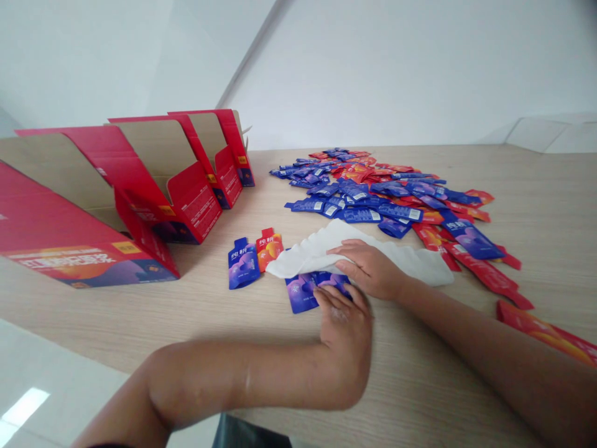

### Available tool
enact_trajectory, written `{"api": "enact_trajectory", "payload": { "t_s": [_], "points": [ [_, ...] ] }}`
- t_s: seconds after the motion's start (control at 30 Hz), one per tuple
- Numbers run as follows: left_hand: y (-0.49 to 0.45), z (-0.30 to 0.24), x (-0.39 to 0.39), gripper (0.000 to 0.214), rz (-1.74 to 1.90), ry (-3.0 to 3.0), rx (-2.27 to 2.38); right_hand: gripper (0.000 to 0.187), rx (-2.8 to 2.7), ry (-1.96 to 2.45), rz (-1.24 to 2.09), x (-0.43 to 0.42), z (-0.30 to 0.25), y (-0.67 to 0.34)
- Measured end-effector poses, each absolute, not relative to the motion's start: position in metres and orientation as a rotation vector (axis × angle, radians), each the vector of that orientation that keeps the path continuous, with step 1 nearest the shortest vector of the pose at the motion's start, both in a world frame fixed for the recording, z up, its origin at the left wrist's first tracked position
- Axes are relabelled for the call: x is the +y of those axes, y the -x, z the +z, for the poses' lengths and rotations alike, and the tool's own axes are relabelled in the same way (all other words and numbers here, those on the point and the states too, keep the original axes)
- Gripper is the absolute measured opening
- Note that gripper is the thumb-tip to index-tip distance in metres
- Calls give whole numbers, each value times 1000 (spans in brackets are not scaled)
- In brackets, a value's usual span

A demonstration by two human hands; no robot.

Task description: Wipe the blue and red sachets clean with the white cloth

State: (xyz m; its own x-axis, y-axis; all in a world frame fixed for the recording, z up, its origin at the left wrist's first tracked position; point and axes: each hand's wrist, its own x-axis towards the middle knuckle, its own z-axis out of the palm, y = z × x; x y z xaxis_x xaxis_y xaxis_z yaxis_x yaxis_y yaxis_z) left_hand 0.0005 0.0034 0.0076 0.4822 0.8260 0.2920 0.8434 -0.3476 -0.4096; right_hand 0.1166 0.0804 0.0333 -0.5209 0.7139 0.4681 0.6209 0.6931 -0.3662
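My right hand (370, 267) is closed on a white cloth (415, 261), which lies partly folded across several pouches. Just below it, my left hand (345, 317) rests with its fingers stretched out over the blue pouches (301, 295); their upper parts are hidden under the cloth. To the left of the cloth, a blue spouted pouch (243, 264) and a red-orange pouch (268, 249) lie flat side by side, the red one's edge close to the cloth.
Three red cardboard boxes with raised flaps, the nearest box (93, 236) largest in view, stand in a row at the left. A heap of blue and red pouches (368, 196) spreads behind the cloth, and a red pouch (550, 333) lies at the right. A white wall (396, 74) backs the wooden table (224, 323).
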Motion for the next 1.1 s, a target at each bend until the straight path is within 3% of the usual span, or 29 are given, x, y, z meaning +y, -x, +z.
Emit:
{"api": "enact_trajectory", "payload": {
  "t_s": [0.4, 0.77, 1.1],
  "points": [
    [-1, 4, 3, 38, -59, 2230, -1381, 39, -2352, 1216, 137, 96, 27, -130],
    [-1, 6, 4, 35, -58, 2230, -1386, 34, -2316, 1023, 162, 81, 32, -120],
    [-1, 5, 3, 38, -6, 2195, -1364, 38, -2362, 1137, 125, 88, 29, -123]
  ]
}}
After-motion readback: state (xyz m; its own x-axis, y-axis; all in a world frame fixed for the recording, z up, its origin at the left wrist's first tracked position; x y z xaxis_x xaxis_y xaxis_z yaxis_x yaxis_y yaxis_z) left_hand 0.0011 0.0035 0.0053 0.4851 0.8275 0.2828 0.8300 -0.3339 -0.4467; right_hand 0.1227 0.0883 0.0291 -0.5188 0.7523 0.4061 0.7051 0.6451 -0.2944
